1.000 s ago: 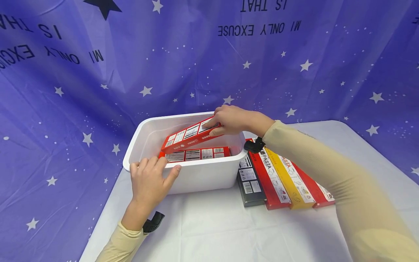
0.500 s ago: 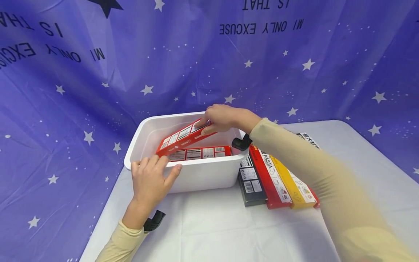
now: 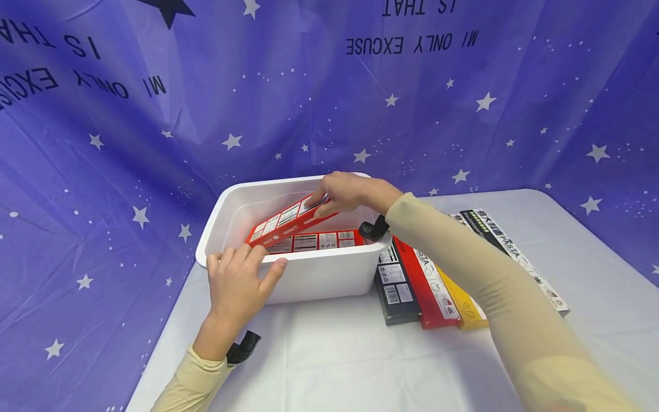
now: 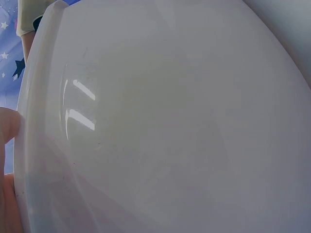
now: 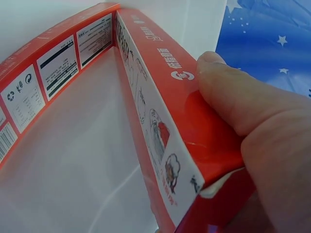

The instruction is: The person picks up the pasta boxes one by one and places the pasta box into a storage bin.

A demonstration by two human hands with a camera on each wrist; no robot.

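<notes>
We pinch tilted red box (image 3: 287, 220) by upper-right end with right hand (image 3: 346, 191), frame centre; long axis slants lower-left inside tub (image 3: 324, 280); left hand (image 3: 235, 286) holds tub.

Your right sleeve (image 3: 473, 254) hides part of the yellow box (image 3: 462, 303); your right hand (image 3: 342, 191) covers one end of the red box (image 3: 285, 222). The left wrist view crops your left hand (image 3: 238, 284).

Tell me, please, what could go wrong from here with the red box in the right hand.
Held at one end by the fingers of the right hand, the tilted red pasta box might slip. Its lower end might also snag on the other red box in the white bin.
</notes>
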